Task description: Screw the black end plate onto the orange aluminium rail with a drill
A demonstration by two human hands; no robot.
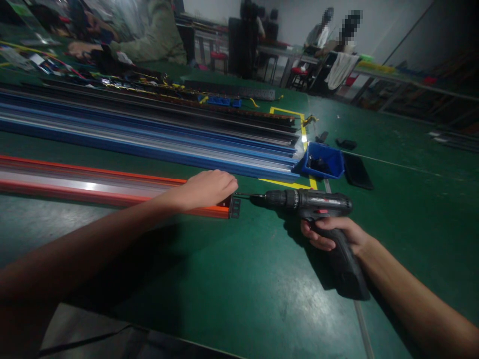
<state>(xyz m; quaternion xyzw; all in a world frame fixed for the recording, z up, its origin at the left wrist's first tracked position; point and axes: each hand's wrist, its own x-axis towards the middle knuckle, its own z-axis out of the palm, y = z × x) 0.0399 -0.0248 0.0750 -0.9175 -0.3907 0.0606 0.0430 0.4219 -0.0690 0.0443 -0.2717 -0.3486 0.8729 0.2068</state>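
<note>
My right hand [333, 234] is wrapped round the grip of a black cordless drill [322, 203], which points left. Its long thin bit reaches the end of an orange and silver profile [90, 186] lying on the green table. A black end cap [235, 208] sits at that end of the profile. My left hand [207, 189] lies over the profile's end, beside the bit tip, with its fingers curled down and pressed together. What its fingertips grip, if anything, is hidden under the hand.
Blue profiles [157, 142] lie behind the orange one, with dark strips beyond. A blue bin [325, 160] with dark parts stands at their right end, beside a black flat object [358, 171]. Across the green table [239, 279], a person's sleeve [159, 37] shows at upper left.
</note>
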